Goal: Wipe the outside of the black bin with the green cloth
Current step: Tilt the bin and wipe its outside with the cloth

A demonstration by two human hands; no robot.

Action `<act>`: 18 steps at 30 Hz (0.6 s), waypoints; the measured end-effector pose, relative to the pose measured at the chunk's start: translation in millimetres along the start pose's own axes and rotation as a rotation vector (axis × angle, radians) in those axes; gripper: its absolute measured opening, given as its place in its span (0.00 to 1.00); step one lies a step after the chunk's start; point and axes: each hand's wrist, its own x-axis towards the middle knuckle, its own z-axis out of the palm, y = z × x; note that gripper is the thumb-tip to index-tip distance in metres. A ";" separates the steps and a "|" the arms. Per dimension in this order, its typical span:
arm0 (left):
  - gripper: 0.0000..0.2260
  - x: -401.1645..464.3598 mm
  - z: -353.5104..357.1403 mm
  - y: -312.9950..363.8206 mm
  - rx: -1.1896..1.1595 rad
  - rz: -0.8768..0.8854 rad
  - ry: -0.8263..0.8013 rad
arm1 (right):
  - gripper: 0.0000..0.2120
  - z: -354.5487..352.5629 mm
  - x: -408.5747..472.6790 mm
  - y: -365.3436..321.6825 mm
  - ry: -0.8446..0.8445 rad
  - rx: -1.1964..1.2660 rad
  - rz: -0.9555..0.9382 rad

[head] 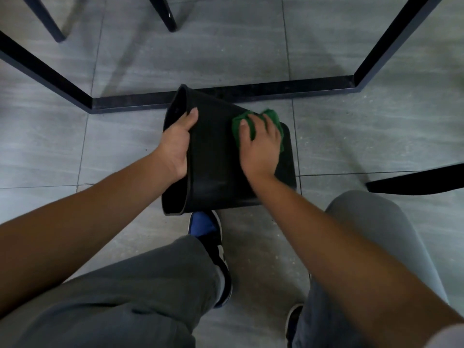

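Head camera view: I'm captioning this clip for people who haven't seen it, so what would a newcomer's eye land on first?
First, the black plastic bin tipped on its side at the centre, its open mouth facing left. The left hand grips its rim while the right hand presses a crumpled green cloth against its outer wall near the base. Behind it, a black metal table frame runs across the grey tiled floor.

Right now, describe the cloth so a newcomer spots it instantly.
Find the black plastic bin tipped on its side on the grey tiled floor. Near its base end, the right hand presses a crumpled green cloth, the only green thing there.
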 end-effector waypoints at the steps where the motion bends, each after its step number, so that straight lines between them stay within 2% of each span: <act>1: 0.11 -1.0 0.1 -1.5 0.030 0.022 0.028 | 0.25 -2.9 8.7 14.2 0.005 -0.012 0.047; 4: 0.07 -6.0 2.0 -1.7 0.052 0.038 0.070 | 0.27 -15.7 21.2 54.0 0.021 -0.016 0.179; 8: 0.20 -0.3 0.2 -7.2 0.034 0.033 0.092 | 0.24 -29.7 6.8 82.8 0.027 0.029 0.351; 13: 0.23 12.0 -4.7 -10.2 0.026 0.069 0.119 | 0.28 -26.1 -57.7 59.5 0.111 0.095 0.207; 18: 0.31 27.3 -2.9 -11.3 0.006 0.086 0.156 | 0.24 -21.5 -136.5 -10.9 -0.020 0.253 0.027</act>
